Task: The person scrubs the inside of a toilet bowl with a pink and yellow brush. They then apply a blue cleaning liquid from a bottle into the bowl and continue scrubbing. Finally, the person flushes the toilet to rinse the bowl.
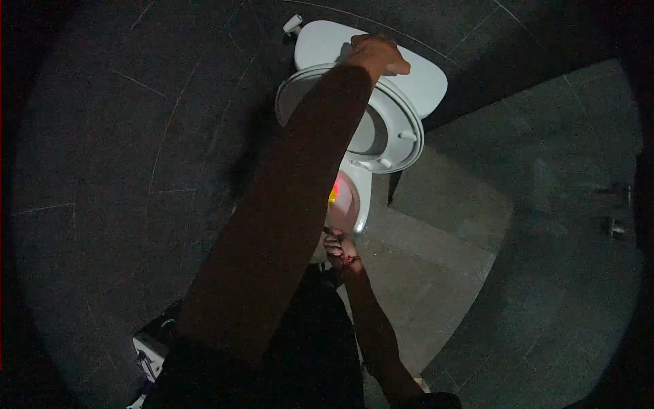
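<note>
My left arm stretches across the picture to the white toilet cistern point(426, 87). Over its lid is my left hand point(378, 53), with curled fingers; whether they grip anything is hidden. The toilet seat point(406, 120) is raised, its underside with small bumpers facing me, and the toilet lid point(367, 135) shows through its opening. Lower down, my right hand point(340, 248) is at the front of the toilet bowl point(364, 199), fingers closed around a dark slim object point(327, 231). A red and yellow glow point(333, 191) shows at the bowl, partly covered by my left forearm.
A white cylindrical thing point(293, 24) stands beside the cistern's left end. Dark tiled surfaces point(122, 138) surround the toilet, with a paler floor point(409, 296) to the right. A metal fitting point(618, 228) is at the far right. A black and white case-like object point(149, 351) sits lower left.
</note>
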Demonstrator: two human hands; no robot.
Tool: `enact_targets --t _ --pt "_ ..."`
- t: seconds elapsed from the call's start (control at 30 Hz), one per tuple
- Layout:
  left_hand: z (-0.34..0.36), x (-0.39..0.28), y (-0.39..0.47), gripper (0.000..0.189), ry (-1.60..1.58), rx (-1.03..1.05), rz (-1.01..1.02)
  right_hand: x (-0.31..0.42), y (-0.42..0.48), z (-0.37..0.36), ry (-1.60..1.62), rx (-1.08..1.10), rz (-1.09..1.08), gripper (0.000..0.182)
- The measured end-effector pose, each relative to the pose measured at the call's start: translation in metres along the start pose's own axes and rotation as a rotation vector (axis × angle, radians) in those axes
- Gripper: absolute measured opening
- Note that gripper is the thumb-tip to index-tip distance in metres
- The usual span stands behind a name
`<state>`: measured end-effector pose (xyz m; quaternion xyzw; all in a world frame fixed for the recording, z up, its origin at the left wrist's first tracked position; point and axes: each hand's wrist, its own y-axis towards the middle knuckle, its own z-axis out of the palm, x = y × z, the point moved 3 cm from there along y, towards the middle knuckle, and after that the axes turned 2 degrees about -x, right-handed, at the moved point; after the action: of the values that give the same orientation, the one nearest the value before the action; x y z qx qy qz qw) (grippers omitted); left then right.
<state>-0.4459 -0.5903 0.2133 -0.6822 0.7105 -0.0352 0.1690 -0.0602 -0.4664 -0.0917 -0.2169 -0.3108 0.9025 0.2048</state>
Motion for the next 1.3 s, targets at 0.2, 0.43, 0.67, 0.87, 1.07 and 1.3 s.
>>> enact_targets --t 0.2,0.43,0.67,0.87,1.07,1.3 --pt "-0.001 0.008 -0.006 0.063 -0.003 -0.01 -0.018 0.043 -0.032 -0.045 -1.202 -0.656 -0.308 0.049" --pt "-0.004 0.008 -0.02 0.062 -0.024 0.0 -0.032 0.063 -0.055 0.014 -1.922 -0.874 -0.728 0.04" --pt "0.01 0.019 -0.002 0.059 0.043 -0.106 0.003 0.051 -0.079 0.059 -2.252 -0.722 -0.702 0.039" --pt "-0.015 0.003 -0.027 0.042 -0.152 0.055 -0.097 0.048 -0.082 0.037 -2.386 -0.835 -0.495 0.042" --pt "-0.016 0.019 -0.037 0.041 -0.145 0.052 -0.056 0.009 -0.096 0.021 -2.362 -0.813 -0.564 0.043" --pt "-0.022 0.019 -0.048 0.048 -0.148 0.108 -0.056 0.026 -0.094 0.05 -2.311 -0.822 -0.666 0.043"
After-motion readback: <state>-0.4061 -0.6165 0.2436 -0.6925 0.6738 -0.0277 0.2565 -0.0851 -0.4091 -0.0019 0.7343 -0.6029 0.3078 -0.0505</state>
